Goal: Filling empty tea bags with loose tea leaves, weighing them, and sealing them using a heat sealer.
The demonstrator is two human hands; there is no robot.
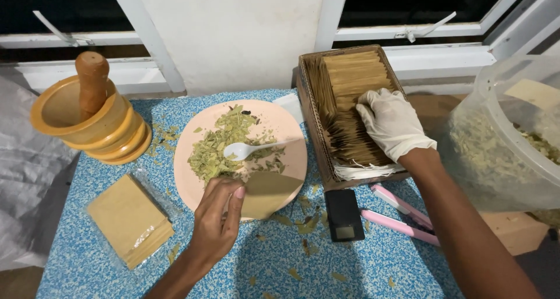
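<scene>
My left hand [217, 217], bare, pinches a small brown paper pouch [267, 193] over the near edge of a pink plate [291, 159]. Crushed dried green leaves [224, 144] lie heaped on the plate, and a white plastic spoon [248, 150] rests across them. My right hand [389, 123], in a white glove, rests on a row of brown pouches [350, 80] standing in a cardboard box [309, 109]; its fingers touch the pouch tops.
A wooden mortar with pestle [90, 115] stands at the back left. A clear-wrapped stack of brown pouches [129, 220] lies front left. Small black scale [344, 215] and pink sealer tool [399, 217] lie near the box. A clear plastic tub of dried leaves [513, 141] stands right.
</scene>
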